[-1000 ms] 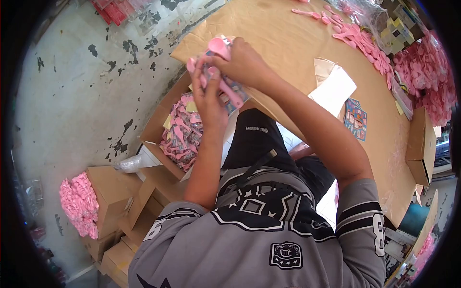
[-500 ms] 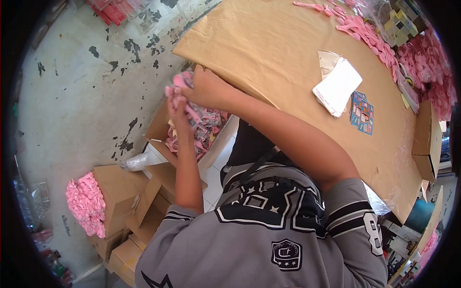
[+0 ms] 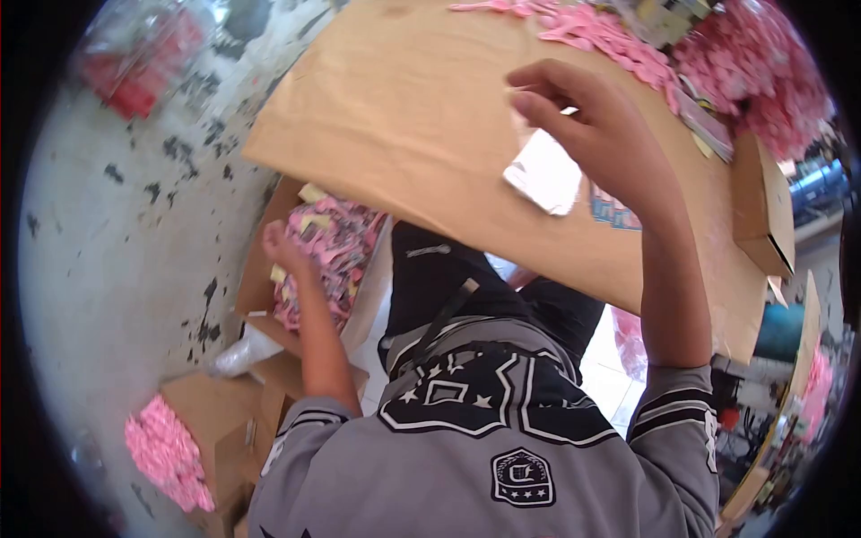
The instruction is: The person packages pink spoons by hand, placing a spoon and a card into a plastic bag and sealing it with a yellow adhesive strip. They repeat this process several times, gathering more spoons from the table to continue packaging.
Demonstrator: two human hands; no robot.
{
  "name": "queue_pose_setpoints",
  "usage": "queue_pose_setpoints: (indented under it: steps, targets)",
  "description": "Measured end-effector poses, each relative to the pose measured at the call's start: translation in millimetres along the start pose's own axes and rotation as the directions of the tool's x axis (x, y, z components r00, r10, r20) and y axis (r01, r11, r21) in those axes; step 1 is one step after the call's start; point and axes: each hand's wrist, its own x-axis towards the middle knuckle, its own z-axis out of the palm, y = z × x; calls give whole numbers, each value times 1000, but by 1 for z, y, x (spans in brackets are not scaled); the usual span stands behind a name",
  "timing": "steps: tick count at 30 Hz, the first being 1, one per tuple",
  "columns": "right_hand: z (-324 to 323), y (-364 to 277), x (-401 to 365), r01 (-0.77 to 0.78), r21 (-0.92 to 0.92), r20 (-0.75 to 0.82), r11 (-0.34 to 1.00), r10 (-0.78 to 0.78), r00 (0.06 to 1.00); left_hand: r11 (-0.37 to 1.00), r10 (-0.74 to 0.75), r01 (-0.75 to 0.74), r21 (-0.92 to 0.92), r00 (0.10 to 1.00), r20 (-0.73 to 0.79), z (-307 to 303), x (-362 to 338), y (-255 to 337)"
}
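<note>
Left hand in box of pink packets, probably, right hand raised

Table topped with brown cardboard, tilted in view. On it: small stack of white packets near the front edge, printed cards just beside them, loose pink spoons strewn along the far edge, big pink heap at the far right corner. Concrete floor, grey, paint flaking. On the floor: open carton full of pink packed pieces just beside the table edge, clear plastic bag touching it, closed cartons nearer, pink pile against them, red packs far off, blurred.
</note>
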Motion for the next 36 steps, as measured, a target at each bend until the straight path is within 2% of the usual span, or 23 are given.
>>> queue_pose_setpoints:
  steps: [2, 4, 7, 8, 10, 12, 14, 16, 19, 20, 23, 24, 28, 30, 32, 34, 36]
  targets:
    - [-30, 19, -23, -145, -130, -121, 981, 129, 984, 959, 225, -215, 186, 974, -33, 17, 6, 48]
    - [-54, 36, -51, -324, -253, -241, 912, 265, 934, 944, 300, -302, 137, 953, 34, 56, -30, 131]
    - [-66, 79, -102, -538, -361, -305, 762, 448, 840, 912, 403, -406, -54, 867, 295, 107, -82, 219]
    - [-60, 86, -115, -569, -364, -327, 737, 471, 819, 918, 371, -395, -37, 821, 433, 122, -97, 235]
    - [-45, 94, -137, -630, -363, -370, 687, 514, 774, 920, 288, -391, -1, 676, 678, 146, -126, 260]
    - [-30, 86, -141, -594, -412, -413, 690, 439, 797, 922, 176, -387, 0, 419, 891, 178, -164, 275]
    - [-24, 87, -135, -542, -448, -419, 711, 368, 830, 839, 15, -534, 106, 217, 976, 204, -197, 279]
    - [-22, 95, -129, -473, -453, -379, 756, 317, 870, 823, -21, -565, 60, 76, 997, 225, -228, 281]
    - [-22, 109, -121, -354, -547, -286, 759, 228, 931, 574, 266, -767, -287, -156, 951, 243, -248, 258]
    - [-22, 109, -120, -333, -557, -258, 761, 223, 940, 683, 120, -710, -173, -125, 985, 241, -253, 255]
    - [-26, 103, -122, -275, -570, -151, 774, 231, 961, 581, 139, -791, -193, -137, 981, 236, -259, 245]
    - [-31, 97, -122, -264, -560, -105, 785, 249, 963, 629, 96, -761, -159, -127, 987, 234, -259, 245]
    - [-68, 110, -101, -276, -477, 1, 834, 314, 949, 697, 117, -693, -187, -148, 982, 229, -254, 243]
    - [-100, 129, -73, -387, -434, -113, 813, 378, 919, 737, 138, -643, -210, -161, 977, 229, -250, 240]
    - [-133, 184, -43, -325, -467, -204, 823, 257, 945, 728, 134, -652, -213, -170, 976, 227, -250, 243]
    - [-167, 267, -9, -202, -602, -247, 773, 61, 967, 717, 125, -662, -219, -187, 974, 227, -251, 245]
    - [-180, 289, 20, -272, -597, -302, 755, 102, 948, 733, 142, -644, -221, -173, 975, 228, -253, 249]
